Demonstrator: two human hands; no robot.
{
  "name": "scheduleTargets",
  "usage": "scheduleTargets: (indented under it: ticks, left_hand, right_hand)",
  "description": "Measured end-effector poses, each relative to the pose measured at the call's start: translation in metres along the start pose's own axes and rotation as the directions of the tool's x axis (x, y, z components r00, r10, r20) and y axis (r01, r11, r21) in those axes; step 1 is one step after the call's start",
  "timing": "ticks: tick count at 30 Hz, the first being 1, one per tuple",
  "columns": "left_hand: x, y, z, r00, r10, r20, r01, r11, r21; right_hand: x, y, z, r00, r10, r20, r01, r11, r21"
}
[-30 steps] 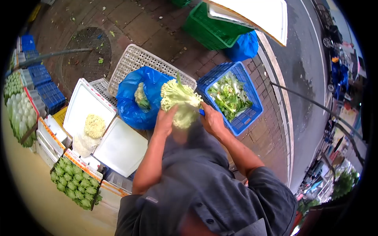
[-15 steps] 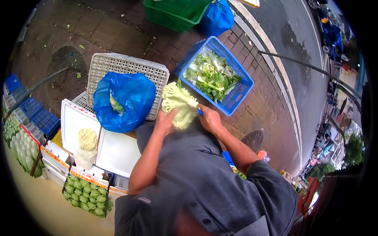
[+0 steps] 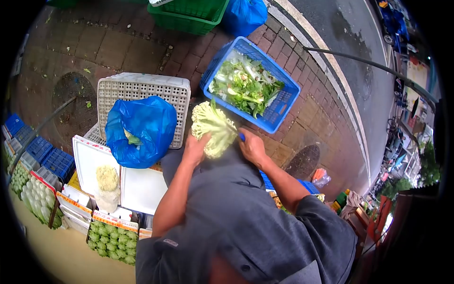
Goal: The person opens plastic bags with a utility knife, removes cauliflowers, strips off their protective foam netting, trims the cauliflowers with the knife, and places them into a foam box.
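My left hand (image 3: 195, 149) grips a pale cauliflower (image 3: 212, 128) from its lower left side, its stem side showing. My right hand (image 3: 252, 147) is closed around the blue handle of a knife (image 3: 241, 137) at the cauliflower's right edge; the blade is hard to make out. Ahead and to the right sits a blue crate (image 3: 275, 124) of green leaf trimmings (image 3: 248, 86). To the left, an open blue plastic bag (image 3: 151, 118) with a partly visible cauliflower inside rests against a white perforated crate (image 3: 182, 90).
Another cauliflower (image 3: 107, 178) stands on a white foam box (image 3: 85, 161) at left. Boxes of green vegetables (image 3: 112, 241) line the lower left. A green crate (image 3: 187, 22) and tied blue bag (image 3: 245, 16) are at the top. A pole (image 3: 354, 56) crosses the upper right.
The view has turned, so the crates and boxes shift across it. Both hands keep their holds near the same place, and the cauliflower's stem side faces up a little more.
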State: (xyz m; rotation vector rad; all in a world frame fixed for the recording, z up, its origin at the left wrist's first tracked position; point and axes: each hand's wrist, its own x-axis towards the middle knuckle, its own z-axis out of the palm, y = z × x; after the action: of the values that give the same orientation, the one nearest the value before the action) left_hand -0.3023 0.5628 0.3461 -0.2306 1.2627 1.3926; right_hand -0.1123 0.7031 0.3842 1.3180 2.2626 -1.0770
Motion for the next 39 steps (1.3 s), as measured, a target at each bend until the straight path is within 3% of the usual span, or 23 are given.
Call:
scheduleTargets:
  ticks: [6, 20, 21, 24, 27, 29, 31, 33, 35, 36, 37, 38, 39]
  left_hand:
    - [0.002, -0.001, -0.001, 0.999, -0.02, 0.036, 0.02, 1.0, -0.022]
    - [0.001, -0.009, -0.007, 0.997, -0.066, 0.042, 0.067, 0.997, -0.036]
    - [0.001, -0.008, -0.005, 0.997, -0.063, 0.051, 0.066, 0.996, -0.067]
    - [0.0, -0.008, -0.005, 0.995, -0.065, 0.073, 0.07, 0.996, -0.062]
    - [-0.001, 0.003, -0.007, 0.995, -0.042, 0.086, 0.05, 0.994, -0.093]
    - [-0.008, 0.021, -0.009, 0.995, -0.093, 0.033, 0.095, 0.991, -0.092]
    - [-0.012, 0.029, -0.027, 0.996, -0.007, 0.092, 0.017, 0.994, -0.107]
    - [-0.035, 0.054, -0.047, 0.992, 0.112, 0.05, -0.109, 0.993, -0.052]
    - [-0.061, 0.08, -0.07, 0.955, 0.284, -0.089, -0.287, 0.957, -0.032]
    - [-0.072, 0.086, -0.088, 0.913, 0.371, -0.167, -0.381, 0.924, -0.029]
    - [-0.088, 0.097, -0.108, 0.89, 0.403, -0.216, -0.421, 0.906, -0.043]
    - [-0.103, 0.104, -0.131, 0.864, 0.406, -0.298, -0.442, 0.894, -0.066]
    - [-0.119, 0.109, -0.154, 0.836, 0.405, -0.369, -0.466, 0.88, -0.092]
  right_hand:
    - [0.007, -0.018, -0.001, 0.994, 0.016, 0.107, -0.015, 1.0, -0.011]
    - [0.01, -0.015, 0.003, 0.99, 0.098, 0.099, -0.093, 0.994, -0.059]
    - [0.01, -0.01, 0.008, 0.992, 0.099, 0.083, -0.094, 0.994, -0.062]
    - [0.001, 0.041, 0.029, 0.939, 0.338, 0.067, -0.327, 0.935, -0.134]
    - [-0.018, 0.111, 0.046, 0.909, 0.413, -0.053, -0.417, 0.903, -0.109]
    - [-0.006, 0.151, 0.065, 0.897, 0.413, -0.155, -0.387, 0.906, 0.173]
    - [0.017, 0.097, 0.042, 0.831, 0.556, 0.0, -0.492, 0.735, 0.466]
    - [0.034, 0.087, 0.041, 0.877, 0.474, 0.082, -0.418, 0.667, 0.617]
    - [0.046, 0.038, 0.026, 0.877, 0.467, 0.113, -0.441, 0.689, 0.576]
    - [0.053, 0.043, 0.034, 0.911, 0.404, 0.084, -0.373, 0.719, 0.587]
    - [0.059, 0.047, 0.035, 0.959, 0.273, 0.078, -0.276, 0.832, 0.482]
    - [0.063, 0.042, 0.037, 0.954, 0.275, 0.116, -0.287, 0.734, 0.615]
    - [0.068, 0.039, 0.038, 0.962, 0.252, 0.103, -0.266, 0.792, 0.55]
